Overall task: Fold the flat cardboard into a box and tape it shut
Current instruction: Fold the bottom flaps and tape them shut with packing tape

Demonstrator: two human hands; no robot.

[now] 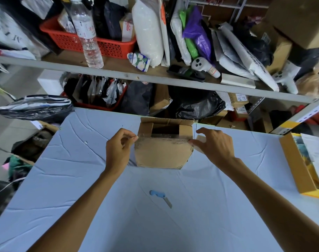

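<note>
Head view: left hand (118, 148) pinches one end of the one clear tape strip (164, 136), stretched across the one box (162, 153) at the table's (82, 179) far edge. The box's inside is dark. One knife (160, 195) lies nearer. Right hand (215, 144) pinches the other end, half hiding something tan.

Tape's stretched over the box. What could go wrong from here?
The clear tape strip, pinched between the left hand and right hand, may wrinkle or land crooked. The cardboard box shows a dark gap between its flaps, so it could be sealed open. The blue utility knife lies blade-out near the forearms.
</note>
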